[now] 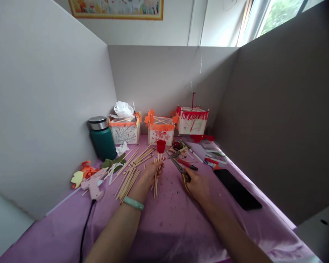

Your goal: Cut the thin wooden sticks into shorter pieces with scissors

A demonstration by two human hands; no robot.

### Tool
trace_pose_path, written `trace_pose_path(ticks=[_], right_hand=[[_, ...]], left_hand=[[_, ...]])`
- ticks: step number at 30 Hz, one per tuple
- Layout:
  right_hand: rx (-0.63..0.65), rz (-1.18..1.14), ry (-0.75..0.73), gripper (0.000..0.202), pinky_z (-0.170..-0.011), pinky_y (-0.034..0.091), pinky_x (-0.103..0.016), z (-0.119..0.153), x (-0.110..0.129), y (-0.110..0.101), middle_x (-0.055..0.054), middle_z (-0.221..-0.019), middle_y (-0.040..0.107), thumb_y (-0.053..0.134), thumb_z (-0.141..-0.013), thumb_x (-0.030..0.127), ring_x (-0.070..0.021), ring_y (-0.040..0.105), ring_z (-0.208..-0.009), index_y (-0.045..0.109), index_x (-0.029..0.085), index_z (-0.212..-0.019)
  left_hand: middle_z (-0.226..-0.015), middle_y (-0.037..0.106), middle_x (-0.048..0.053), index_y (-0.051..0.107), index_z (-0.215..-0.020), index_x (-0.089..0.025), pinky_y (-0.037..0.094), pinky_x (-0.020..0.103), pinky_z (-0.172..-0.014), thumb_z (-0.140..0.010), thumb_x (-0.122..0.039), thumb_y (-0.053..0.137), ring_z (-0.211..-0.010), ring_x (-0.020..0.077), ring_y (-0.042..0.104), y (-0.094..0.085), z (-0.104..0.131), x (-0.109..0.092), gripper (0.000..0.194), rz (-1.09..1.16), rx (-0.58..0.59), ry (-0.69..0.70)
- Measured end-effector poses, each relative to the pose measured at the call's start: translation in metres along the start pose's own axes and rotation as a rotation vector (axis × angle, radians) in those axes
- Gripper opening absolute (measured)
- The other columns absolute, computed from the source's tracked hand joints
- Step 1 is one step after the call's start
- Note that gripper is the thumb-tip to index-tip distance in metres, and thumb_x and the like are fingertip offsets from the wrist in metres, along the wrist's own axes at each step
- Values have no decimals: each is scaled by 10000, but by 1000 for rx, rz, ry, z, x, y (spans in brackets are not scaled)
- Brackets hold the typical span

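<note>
My left hand (pixel 152 172), with a pale green bangle on the wrist, is closed around a few thin wooden sticks (pixel 155 188) that stand roughly upright over the purple cloth. In my right hand (pixel 196 185) is a pair of scissors (pixel 178 165), its fingers through the handles and the blades pointing up and left. More loose sticks (pixel 130 184) lie left of my left hand. Just beyond the hands sits a small red cup (pixel 161 146). Red-handled pliers (pixel 188 164) rest beside the scissor blades.
Three decorated paper lanterns (pixel 161 134) stand along the back. At left are a green bottle (pixel 102 140), a pink glue gun (pixel 94 185) with a black cord, and paper scraps. A black phone (pixel 237 189) lies at right, near markers (pixel 196 155). Grey partitions enclose the table.
</note>
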State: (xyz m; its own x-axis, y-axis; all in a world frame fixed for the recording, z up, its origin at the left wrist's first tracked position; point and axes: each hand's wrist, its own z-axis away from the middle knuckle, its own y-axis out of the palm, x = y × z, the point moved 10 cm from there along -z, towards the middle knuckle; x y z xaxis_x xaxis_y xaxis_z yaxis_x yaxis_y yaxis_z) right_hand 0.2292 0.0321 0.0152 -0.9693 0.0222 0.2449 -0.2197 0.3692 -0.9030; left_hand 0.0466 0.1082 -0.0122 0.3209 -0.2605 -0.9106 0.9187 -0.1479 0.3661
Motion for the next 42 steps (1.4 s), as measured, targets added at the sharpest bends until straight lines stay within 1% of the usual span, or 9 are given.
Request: trace_pose_path(ticks=[3, 8, 15, 18, 24, 31, 35, 39, 42], right_hand=[[-20, -8, 2, 400, -758, 535, -361, 0, 0, -1, -65, -1023, 777, 439, -976, 403, -262, 721, -853, 702, 295, -1257], [-18, -77, -54, 391, -822, 536, -330, -1, 3, 0, -41, -1112, 764, 461, -968, 364, -235, 714, -946, 682, 288, -1281], [-22, -74, -31, 404, -808, 536, -324, -2, -1, 1, -40, -1186, 744, 476, -968, 377, -230, 712, -957, 660, 292, -1317], [-3, -94, -79, 402, -835, 535, -318, -1, 5, 0, -41, -1211, 733, 483, -967, 378, -221, 703, -1001, 661, 282, -1315], [-3, -156, -90, 402, -863, 546, -322, -1, 7, -3, -37, -1226, 730, 511, -946, 332, -218, 700, -1026, 666, 277, -1313], [-123, -239, -166, 376, -845, 568, -346, -2, 4, -5, -58, -1145, 758, 494, -938, 313, -226, 723, -968, 705, 250, -1243], [-147, -251, -122, 385, -795, 576, -343, -2, -1, -5, -45, -1109, 769, 479, -943, 322, -226, 732, -909, 699, 271, -1256], [-121, -211, -122, 367, -774, 560, -311, 0, 5, -11, -38, -1091, 774, 482, -948, 305, -213, 729, -900, 714, 277, -1230], [-103, -153, -144, 348, -802, 545, -309, 1, 14, -16, -49, -1094, 773, 513, -928, 280, -220, 721, -928, 728, 253, -1201]], left_hand=[[-578, 516, -36, 575, -738, -145, 188, 193, -368, -742, -297, 776, -386, 40, 372, -3, 0, -2, 252, -8, -36, 38], [-519, 458, -51, 542, -680, -160, 184, 210, -367, -748, -266, 734, -375, 52, 350, 5, 0, 0, 229, -50, 35, 51], [-572, 472, -49, 518, -714, -173, 176, 203, -368, -693, -362, 772, -386, 46, 351, 7, -1, -10, 317, -12, 101, 137], [-579, 467, -43, 512, -688, -171, 169, 205, -369, -665, -391, 791, -393, 45, 351, 12, 2, -10, 356, -58, 164, 132], [-549, 440, -51, 496, -657, -176, 187, 213, -382, -701, -406, 776, -390, 45, 342, 14, 6, -16, 365, -148, 180, 180], [-543, 433, -57, 524, -682, -164, 146, 222, -381, -712, -455, 786, -377, 39, 306, 24, 13, -12, 392, -139, 250, 93], [-561, 450, -44, 582, -740, -141, 160, 221, -373, -829, -451, 685, -368, 42, 321, 16, 10, -5, 339, -118, 157, 37], [-548, 462, -42, 523, -696, -169, 225, 221, -362, -892, -409, 608, -353, 58, 361, 3, 4, -7, 322, -110, -4, 79], [-617, 540, -32, 519, -751, -177, 231, 217, -351, -847, -399, 659, -349, 54, 369, 8, 4, -14, 280, -85, 37, 164]])
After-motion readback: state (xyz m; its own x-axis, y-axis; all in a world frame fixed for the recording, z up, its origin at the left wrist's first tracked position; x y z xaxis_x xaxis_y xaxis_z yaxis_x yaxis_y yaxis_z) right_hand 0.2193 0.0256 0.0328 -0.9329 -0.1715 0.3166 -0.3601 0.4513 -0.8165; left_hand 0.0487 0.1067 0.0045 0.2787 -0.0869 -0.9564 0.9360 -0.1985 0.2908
